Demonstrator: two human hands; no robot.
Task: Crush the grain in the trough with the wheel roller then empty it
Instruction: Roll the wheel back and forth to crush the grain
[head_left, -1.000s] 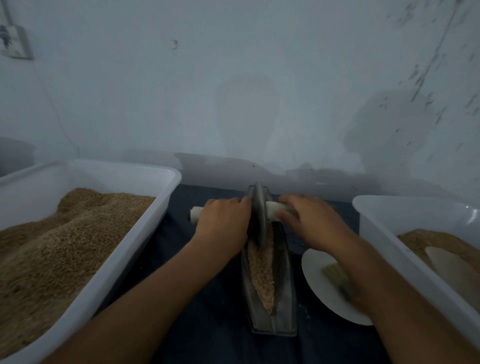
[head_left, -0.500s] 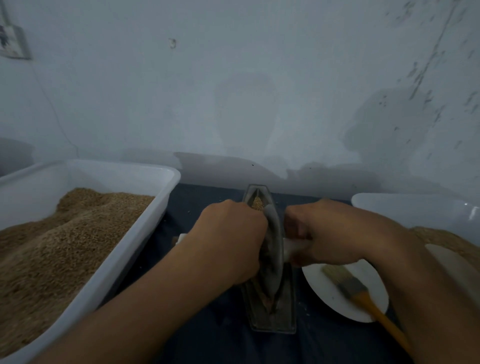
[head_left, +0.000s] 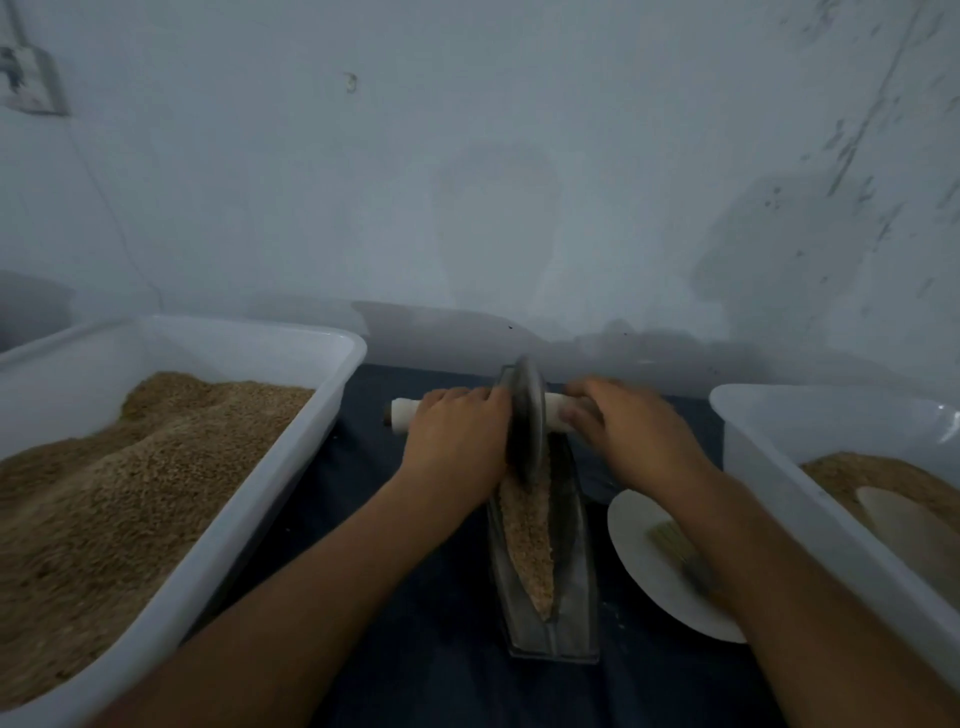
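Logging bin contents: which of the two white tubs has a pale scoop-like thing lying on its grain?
The right tub: a pale curved piece lies on its grain. The left tub holds only heaped grain.

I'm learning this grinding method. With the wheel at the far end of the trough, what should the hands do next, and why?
Probably pull the wheel back toward the body: both hands, left hand and right hand, grip its handle, and grain lies along the near trough.

I can read no text, label, brand or number anywhere here. The one candidate is a small plaque or fitting on the wall (head_left: 31, 78), far up and to the left of my hands; it bears dark marks, but they are too blurred to make out as letters.
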